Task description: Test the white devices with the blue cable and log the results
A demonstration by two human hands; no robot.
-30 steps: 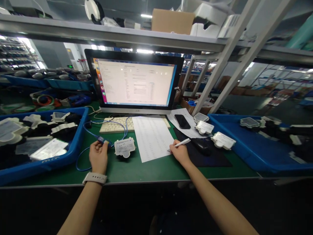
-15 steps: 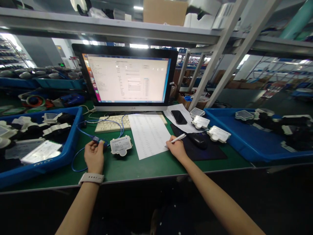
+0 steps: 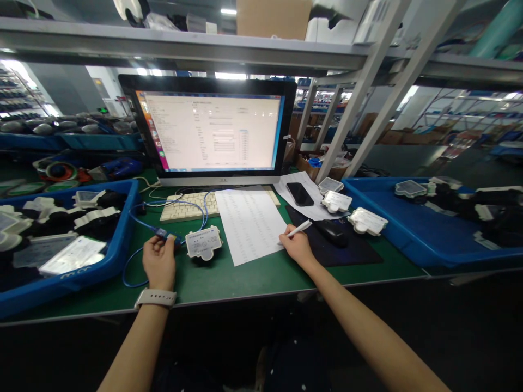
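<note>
My left hand is closed round a small blue plug on a blue cable, just left of a white box-shaped device lying on the green bench. My right hand grips a white pen with its tip at the right edge of a printed sheet. A pale watch is on my left wrist.
A lit monitor stands behind a keyboard. A phone, a black mouse and more white devices lie to the right. Blue trays of parts flank the bench. Shelf struts slant overhead.
Both hands keep their grips and places on the bench. The view has shifted slightly, down and to the right.
</note>
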